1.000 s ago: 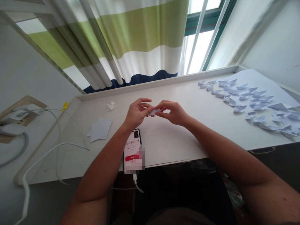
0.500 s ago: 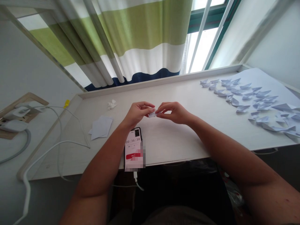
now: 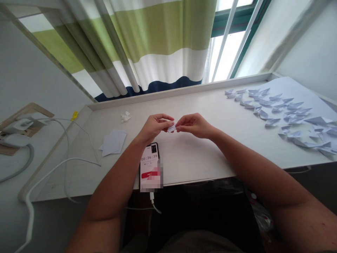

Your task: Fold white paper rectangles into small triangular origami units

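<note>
Paper (image 3: 171, 129), small and folded, sits mid-frame over the table (image 3: 195, 158), pinched between thumb and fingers of the left hand (image 3: 156, 126) at one side and the right hand (image 3: 194, 125) at the other. A phone (image 3: 149, 165) lies at lower centre, sheets (image 3: 114, 142) at centre left, folded pieces (image 3: 273, 122) across the right.

My 2 bare arms (image 3: 116, 181) reach forward and slant inward, so that my fingertips come close together in front of me. My left hand (image 3: 155, 126) has its thumb (image 3: 165, 124) stretched toward the right, pressed in a pinch, with fingers curled loosely above it. My right hand (image 3: 197, 125) faces it, thumb and index finger pinched at the tips, the other fingers bent and bunched above. My right forearm (image 3: 244, 158) runs at the shallower slant.
</note>
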The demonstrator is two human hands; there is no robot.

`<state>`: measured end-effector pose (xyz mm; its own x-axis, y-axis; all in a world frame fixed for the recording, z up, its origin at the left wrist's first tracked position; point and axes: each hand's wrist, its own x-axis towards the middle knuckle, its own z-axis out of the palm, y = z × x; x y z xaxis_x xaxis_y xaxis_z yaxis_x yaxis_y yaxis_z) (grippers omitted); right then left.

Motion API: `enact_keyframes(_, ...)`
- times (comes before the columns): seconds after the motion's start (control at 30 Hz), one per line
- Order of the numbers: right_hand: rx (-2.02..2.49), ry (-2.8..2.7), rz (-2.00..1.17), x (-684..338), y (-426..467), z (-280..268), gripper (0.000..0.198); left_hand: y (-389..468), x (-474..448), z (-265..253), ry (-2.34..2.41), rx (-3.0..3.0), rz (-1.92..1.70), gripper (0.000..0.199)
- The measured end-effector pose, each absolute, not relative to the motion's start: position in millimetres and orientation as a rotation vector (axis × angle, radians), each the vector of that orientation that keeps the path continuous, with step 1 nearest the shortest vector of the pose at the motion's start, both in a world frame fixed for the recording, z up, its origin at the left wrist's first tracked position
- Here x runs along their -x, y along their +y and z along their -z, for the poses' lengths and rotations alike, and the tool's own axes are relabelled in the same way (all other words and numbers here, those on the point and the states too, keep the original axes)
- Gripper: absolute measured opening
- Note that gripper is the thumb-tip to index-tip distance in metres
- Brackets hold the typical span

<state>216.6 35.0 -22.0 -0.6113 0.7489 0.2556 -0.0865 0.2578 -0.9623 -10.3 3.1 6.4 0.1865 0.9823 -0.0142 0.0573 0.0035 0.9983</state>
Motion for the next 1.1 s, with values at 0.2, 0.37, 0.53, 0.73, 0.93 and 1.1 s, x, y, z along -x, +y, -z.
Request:
enact_keyframes(0.2, 0.589, -1.825, -1.351, -214.0, 32.9, 23.6, 0.033, 4.0, 10.0, -5.0, 1.097, -1.299, -1.014, 0.032)
enact_keyframes(0.37, 0.566, -1.819, -1.346, -212.0, 31.0, 23.2, 0.042, 4.1, 10.1, -3.8, 1.069, -1.290, -0.961, 0.028)
enact_keyframes(0.53, 0.550, -1.834, -1.339, -211.6, 29.2, 20.6, 0.045, 2.7, 10.7, -5.1, 1.060, -1.290, -0.946, 0.027)
enact_keyframes(0.73, 0.587, -1.846, -1.282, -213.0, 29.6, 20.9, 0.047, 1.8, 11.5, -5.7, 1.021, -1.334, -0.885, 0.029)
enact_keyframes(0.93, 0.647, -1.834, -1.175, -212.4, 31.9, 24.8, 0.049, 1.9, 12.6, -9.2, 1.019, -1.360, -0.877, 0.040)
enact_keyframes(1.1, 0.719, -1.825, -1.016, -214.6, 33.7, 23.8, 0.045, 2.6, 14.4, -9.7, 1.062, -1.440, -0.984, 0.040)
